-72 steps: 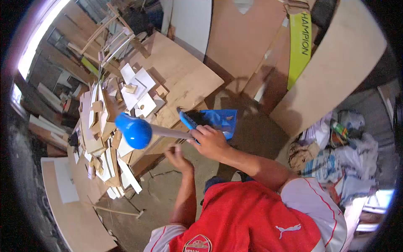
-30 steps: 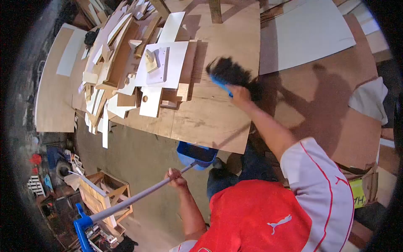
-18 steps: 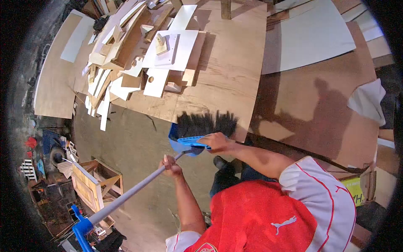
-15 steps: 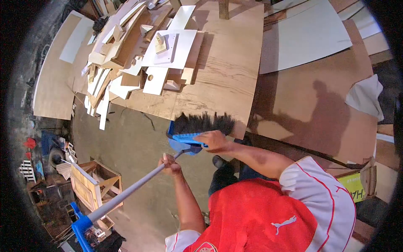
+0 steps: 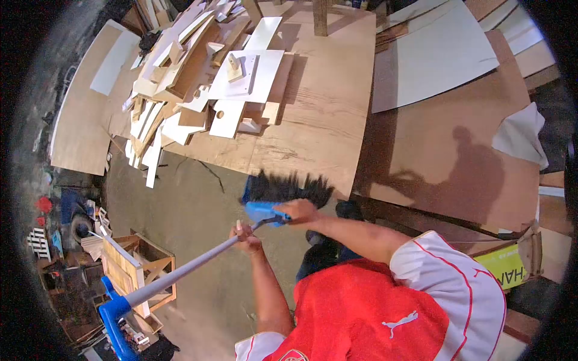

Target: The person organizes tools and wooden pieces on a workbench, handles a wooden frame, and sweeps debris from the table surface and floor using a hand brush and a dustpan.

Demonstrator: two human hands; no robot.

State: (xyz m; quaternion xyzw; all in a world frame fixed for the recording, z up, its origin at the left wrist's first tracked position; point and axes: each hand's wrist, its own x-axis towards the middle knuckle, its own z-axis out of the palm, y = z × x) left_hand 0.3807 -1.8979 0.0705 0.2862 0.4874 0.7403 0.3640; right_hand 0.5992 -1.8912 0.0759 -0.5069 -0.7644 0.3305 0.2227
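My right hand (image 5: 298, 210) is closed on the blue back of a brush (image 5: 289, 188), whose long black bristles point away from me. My left hand (image 5: 245, 237) grips a grey pole near its upper end. This pole belongs to a long-handled dustpan (image 5: 186, 269), with a blue grip at the lower left. The dustpan's blue pan lies mostly hidden behind the brush, and only its left edge shows. Brush and pan are close together; whether they touch, I cannot tell. Both hands are in front of my red-and-white shirt.
Ahead stands a plywood worktop (image 5: 319, 120) with a heap of white and bare wood offcuts (image 5: 174, 90). At the right lie a large brown board (image 5: 445, 174), a white panel (image 5: 433, 60) and a white cloth (image 5: 522, 135). A wooden frame box (image 5: 135, 265) stands on the floor at lower left.
The brush and my right hand have shifted slightly down and left in view. The dustpan's grip end has swung a little lower left. The whole view has tilted slightly.
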